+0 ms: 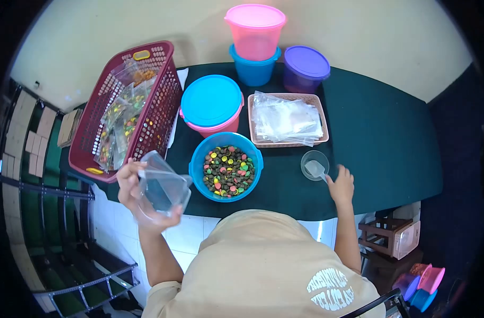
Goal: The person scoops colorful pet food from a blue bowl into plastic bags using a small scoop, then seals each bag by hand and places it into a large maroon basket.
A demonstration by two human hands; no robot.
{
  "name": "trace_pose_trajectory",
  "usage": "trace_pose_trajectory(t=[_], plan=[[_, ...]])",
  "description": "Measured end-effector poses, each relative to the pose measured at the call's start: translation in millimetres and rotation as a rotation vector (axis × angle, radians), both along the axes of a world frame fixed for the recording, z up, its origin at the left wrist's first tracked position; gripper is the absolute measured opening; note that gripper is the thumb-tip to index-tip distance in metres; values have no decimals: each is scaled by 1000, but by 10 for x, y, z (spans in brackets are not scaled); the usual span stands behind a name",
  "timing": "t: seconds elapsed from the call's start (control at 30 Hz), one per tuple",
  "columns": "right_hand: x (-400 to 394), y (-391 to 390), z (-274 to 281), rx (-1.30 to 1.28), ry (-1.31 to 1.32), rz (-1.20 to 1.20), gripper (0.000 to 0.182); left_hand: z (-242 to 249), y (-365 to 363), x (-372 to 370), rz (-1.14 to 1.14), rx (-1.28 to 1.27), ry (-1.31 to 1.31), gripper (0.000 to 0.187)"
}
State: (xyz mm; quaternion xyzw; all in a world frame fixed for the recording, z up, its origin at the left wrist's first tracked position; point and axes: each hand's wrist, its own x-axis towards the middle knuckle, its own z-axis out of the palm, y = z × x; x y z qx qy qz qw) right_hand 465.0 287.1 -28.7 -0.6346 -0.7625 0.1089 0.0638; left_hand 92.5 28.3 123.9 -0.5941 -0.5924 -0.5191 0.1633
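My left hand is closed on a clear plastic bag, held up to the left of a blue tub. The bag's mouth looks spread and I see nothing inside it. In the blue tub lie brown pieces of candy or cereal mixed with pink, yellow and green ones. Over on the right, my right hand pinches the handle of a small clear scoop. The scoop's head rests in a round clear bowl.
A maroon basket holds several filled bags. Empty bags are piled in a pink tray. Lidded tubs stand behind: one with a blue lid, a purple one, and a pink one stacked on blue.
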Motion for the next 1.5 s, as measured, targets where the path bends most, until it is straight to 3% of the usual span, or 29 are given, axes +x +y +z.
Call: trace_pose_trajectory(t=[0.07, 0.13, 0.2, 0.27, 0.37, 0.43, 0.47, 0.53, 0.67, 0.73, 0.77, 0.87, 0.97, 1.03, 1.2, 1.33, 1.4, 1.5], plan=[[205, 63, -361, -36, -74, -6, 45, -78, -68, -104, 38, -28, -75, 100], [280, 159, -594, -383, 111, -84, 33, -58, -122, -133, 169, -236, -38, 101], [231, 156, -643, -509, 225, -142, 27, -108, -99, -100, 212, -240, -71, 95], [171, 134, -627, -639, 339, -208, 24, -148, -97, -106, 231, -440, -25, 88], [107, 78, -477, -555, 346, -181, 20, -246, -114, -142, 255, -482, -186, 80], [28, 28, -179, -227, 332, 23, 16, -324, -158, -213, 289, -513, -279, 78], [-52, -7, -13, -225, 324, 32, 16, -361, -188, -253, 296, -509, -288, 78], [-337, -163, 399, -2, 500, 283, 15, -450, -226, -324, 313, -528, -436, 79], [-1253, -540, 1024, 91, 306, 673, 18, -637, -198, -457, 280, -720, -522, 83], [-1686, -596, 1034, 102, 82, 836, 13, -804, -195, -560, -146, -615, -1098, 85], [-1865, -587, 944, 106, 79, 839, 13, -917, -206, -674, -315, -600, -1260, 83], [-2282, -526, 605, 339, -134, 978, 6, -1082, -123, -821, -405, -487, -1452, 81], [-2453, -576, 512, 338, -335, 1016, 7, -1199, -2, -872, -402, -600, -1398, 80], [-2494, -570, 440, 345, -337, 1043, 7, -1275, 65, -889, -430, -731, -1306, 78], [-2675, -530, 29, 227, -461, 1026, 7, -1431, 189, -912, -507, -703, -1408, 75], [-2784, -567, -152, 195, -397, 927, 9, -1439, 249, -979, -699, -613, -1485, 78], [-2786, -524, -185, 42, -152, 877, 11, -1419, 275, -983, -780, -596, -1475, 80], [-2771, -470, -112, -80, -144, 842, 14, -1373, 340, -997, -807, -543, -1659, 94]])
